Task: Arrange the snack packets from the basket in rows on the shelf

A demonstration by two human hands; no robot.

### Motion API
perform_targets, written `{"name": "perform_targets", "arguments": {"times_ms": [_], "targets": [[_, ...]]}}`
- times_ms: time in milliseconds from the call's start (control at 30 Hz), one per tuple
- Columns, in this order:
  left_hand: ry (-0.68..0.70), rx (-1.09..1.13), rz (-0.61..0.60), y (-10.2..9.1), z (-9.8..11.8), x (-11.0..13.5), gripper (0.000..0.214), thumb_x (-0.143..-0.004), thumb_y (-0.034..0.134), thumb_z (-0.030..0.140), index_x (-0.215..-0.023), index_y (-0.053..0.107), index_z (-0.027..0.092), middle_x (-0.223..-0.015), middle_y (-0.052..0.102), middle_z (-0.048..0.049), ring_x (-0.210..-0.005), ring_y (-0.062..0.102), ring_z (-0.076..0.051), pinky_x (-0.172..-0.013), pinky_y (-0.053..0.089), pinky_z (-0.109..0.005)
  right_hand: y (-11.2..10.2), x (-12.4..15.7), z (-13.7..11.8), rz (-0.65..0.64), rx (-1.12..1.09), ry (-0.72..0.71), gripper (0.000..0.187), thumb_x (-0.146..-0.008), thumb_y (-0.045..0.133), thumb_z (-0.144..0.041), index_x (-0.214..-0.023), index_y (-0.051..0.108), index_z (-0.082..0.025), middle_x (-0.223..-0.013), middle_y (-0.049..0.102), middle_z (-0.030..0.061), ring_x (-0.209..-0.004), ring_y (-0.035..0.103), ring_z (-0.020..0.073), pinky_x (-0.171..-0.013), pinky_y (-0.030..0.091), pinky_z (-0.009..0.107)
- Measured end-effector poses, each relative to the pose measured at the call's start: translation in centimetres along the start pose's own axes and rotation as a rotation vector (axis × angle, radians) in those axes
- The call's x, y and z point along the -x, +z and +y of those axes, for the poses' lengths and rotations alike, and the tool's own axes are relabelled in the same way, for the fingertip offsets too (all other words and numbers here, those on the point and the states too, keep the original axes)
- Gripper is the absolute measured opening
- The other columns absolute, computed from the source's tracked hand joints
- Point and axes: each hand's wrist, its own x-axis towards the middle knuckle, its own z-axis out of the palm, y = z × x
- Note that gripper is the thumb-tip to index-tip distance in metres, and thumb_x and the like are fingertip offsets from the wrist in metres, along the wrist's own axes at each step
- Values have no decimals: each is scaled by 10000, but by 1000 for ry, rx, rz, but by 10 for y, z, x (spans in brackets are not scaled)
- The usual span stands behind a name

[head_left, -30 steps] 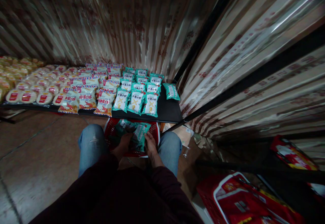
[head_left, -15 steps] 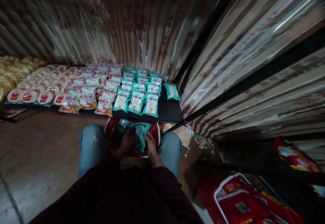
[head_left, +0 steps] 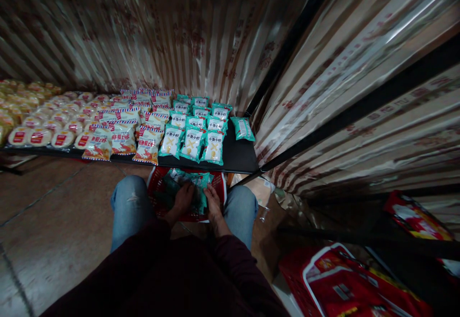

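Observation:
Between my knees sits a red plastic basket point(head_left: 154, 183) holding several teal snack bags. Both hands are down in it on one teal snack bag point(head_left: 201, 179). My left hand point(head_left: 184, 198) lies over the bag's left part, with its fingers bent and the tips partly hidden. At the bag's right edge, my right hand point(head_left: 213, 202) has its fingers closed against the side. Just beyond the basket, rows of teal-and-white snack bags point(head_left: 192, 143) stand on a black shelf point(head_left: 237, 156). One more teal bag point(head_left: 244, 129) lies apart at the shelf's right end.
Striped white-and-red snack bags point(head_left: 122, 136) and round packaged cakes point(head_left: 63, 138) fill the shelf's left. A black frame bar point(head_left: 287, 156) slants past its right end, before draped plastic sheeting point(head_left: 194, 34). Another red basket point(head_left: 298, 274) with red packages stands at lower right.
My left hand has shifted slightly right, further over the teal bag, which now sits lower and flatter between the hands. My right hand has barely moved.

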Motion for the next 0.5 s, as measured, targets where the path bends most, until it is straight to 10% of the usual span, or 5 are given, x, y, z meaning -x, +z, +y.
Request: {"name": "perform_targets", "arguments": {"times_ms": [500], "targets": [[-170, 540, -247, -8, 4, 16, 625, -677, 708, 459, -1219, 526, 204, -1167, 623, -114, -1059, 580, -261, -816, 471, -324, 1, 14, -1, -209, 116, -259, 446, -660, 693, -512, -984, 714, -207, -1061, 697, 75, -1003, 624, 237, -917, 467, 387]]}}
